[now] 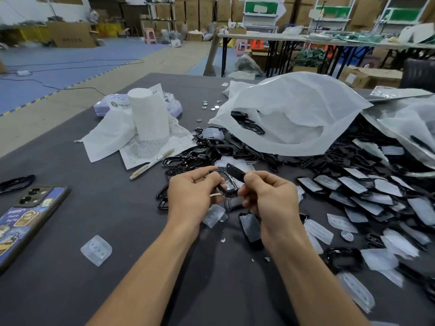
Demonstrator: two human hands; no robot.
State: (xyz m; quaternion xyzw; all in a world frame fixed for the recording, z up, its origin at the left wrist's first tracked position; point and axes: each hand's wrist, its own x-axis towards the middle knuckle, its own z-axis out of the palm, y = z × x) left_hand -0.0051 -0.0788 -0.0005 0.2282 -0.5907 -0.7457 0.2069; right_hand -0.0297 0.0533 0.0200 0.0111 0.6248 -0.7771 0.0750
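Above the dark grey table (98,231), both hands hold a black plastic frame piece (226,188). My left hand (193,196) grips its left side with curled fingers. My right hand (268,196) pinches the frame's right side, where a black rectangular part (235,172) sticks up to the rear. A pile of similar black frames (219,147) lies just behind the hands. Translucent rubbery pads lie around, one (96,250) at the near left and one (213,215) under the hands.
A large white plastic bag (294,114) lies behind the hands. A roll of white paper (149,114) stands on a printed sheet with a pen (150,164). A phone (26,220) lies at the left edge. Rows of black parts with pads (367,196) cover the right side.
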